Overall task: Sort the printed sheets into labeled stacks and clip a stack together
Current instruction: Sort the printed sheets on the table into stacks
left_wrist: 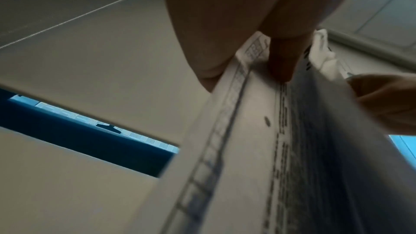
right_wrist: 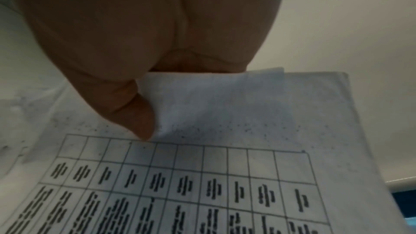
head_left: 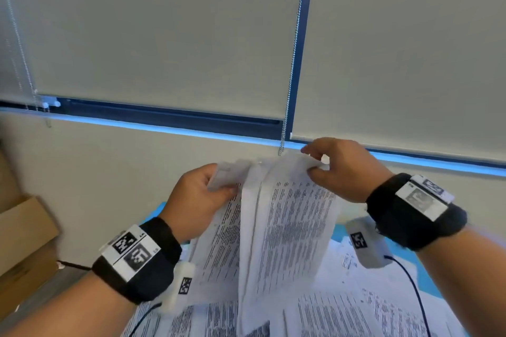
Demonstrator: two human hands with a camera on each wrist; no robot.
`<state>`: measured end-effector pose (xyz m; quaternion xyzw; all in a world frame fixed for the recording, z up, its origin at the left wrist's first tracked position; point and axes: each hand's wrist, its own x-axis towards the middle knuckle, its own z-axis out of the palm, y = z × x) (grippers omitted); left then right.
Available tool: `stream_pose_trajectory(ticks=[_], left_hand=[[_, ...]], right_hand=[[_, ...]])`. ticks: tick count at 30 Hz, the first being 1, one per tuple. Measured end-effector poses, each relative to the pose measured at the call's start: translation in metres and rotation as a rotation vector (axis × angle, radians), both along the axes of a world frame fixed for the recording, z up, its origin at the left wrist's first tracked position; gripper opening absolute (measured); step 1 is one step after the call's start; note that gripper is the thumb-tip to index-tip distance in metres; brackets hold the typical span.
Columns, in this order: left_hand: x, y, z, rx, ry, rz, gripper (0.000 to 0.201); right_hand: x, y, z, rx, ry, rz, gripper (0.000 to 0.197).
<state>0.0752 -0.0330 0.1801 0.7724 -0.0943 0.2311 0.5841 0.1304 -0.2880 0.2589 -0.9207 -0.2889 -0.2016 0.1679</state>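
Got the sheets (head_left: 273, 227) hanging long-axis down btw both hands, over the pile (head_left: 342, 314). Left hand (head_left: 200, 200) grips the top-left corner, right hand (head_left: 339, 167) pinches top-right; right's nearer the loose page imo.

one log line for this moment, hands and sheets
left hand: grips sheet bundle | right hand: pinches top sheet corner | clip: not seen
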Motion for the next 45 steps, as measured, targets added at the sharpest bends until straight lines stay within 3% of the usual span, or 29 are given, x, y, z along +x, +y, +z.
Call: stream_pose_trajectory(ticks=[7, 12, 18, 19, 21, 22, 24, 25, 27, 29, 34, 38, 41, 45], left_hand=[[-0.032, -0.004, 0.006, -0.126, 0.006, -0.025, 0.025], [-0.054, -0.007, -0.043, -0.094, 0.133, 0.031, 0.039], [-0.047, -0.017, -0.088, -0.080, 0.198, 0.183, 0.022], [-0.045, -0.015, -0.089, -0.115, 0.191, 0.211, 0.019], [-0.042, -0.009, -0.088, -0.212, 0.189, 0.229, 0.018], [-0.042, -0.005, -0.088, -0.250, 0.196, 0.216, 0.019], [-0.042, 0.003, -0.089, -0.291, 0.228, 0.200, 0.023], [-0.042, 0.006, -0.091, -0.300, 0.255, 0.201, 0.026], [-0.044, 0.010, -0.094, -0.296, 0.309, 0.187, 0.036], [-0.044, 0.011, -0.095, -0.252, 0.333, 0.178, 0.045], [-0.044, 0.009, -0.088, -0.264, 0.219, 0.176, 0.037], [-0.042, 0.011, -0.091, -0.381, 0.142, 0.154, 0.030], [-0.038, 0.017, -0.111, -0.449, 0.246, 0.127, 0.033], [-0.038, 0.023, -0.137, -0.406, 0.400, 0.138, 0.034]], right_hand=[[-0.023, 0.011, 0.010, 0.000, -0.015, -0.045, 0.012], [-0.039, 0.008, 0.005, 0.039, 0.004, -0.035, 0.014], [-0.038, 0.014, -0.019, 0.078, -0.151, -0.018, 0.012], [-0.034, 0.009, -0.028, 0.176, -0.247, -0.059, 0.017], [-0.029, -0.004, -0.055, 0.557, -0.330, -0.177, 0.037], [-0.028, -0.008, -0.072, 0.782, -0.246, -0.214, 0.045], [-0.028, -0.008, -0.109, 1.175, 0.126, -0.136, 0.050], [-0.027, -0.004, -0.130, 1.279, 0.320, -0.075, 0.050], [-0.031, 0.012, -0.165, 1.269, 0.565, 0.016, 0.032], [-0.035, 0.028, -0.179, 1.190, 0.595, 0.016, 0.011], [-0.034, 0.044, -0.159, 1.192, 0.436, 0.134, 0.010], [-0.034, 0.049, -0.161, 1.157, 0.435, 0.184, 0.015], [-0.035, 0.049, -0.182, 1.172, 0.512, 0.164, 0.026], [-0.034, 0.054, -0.205, 1.089, 0.594, 0.106, 0.031]])
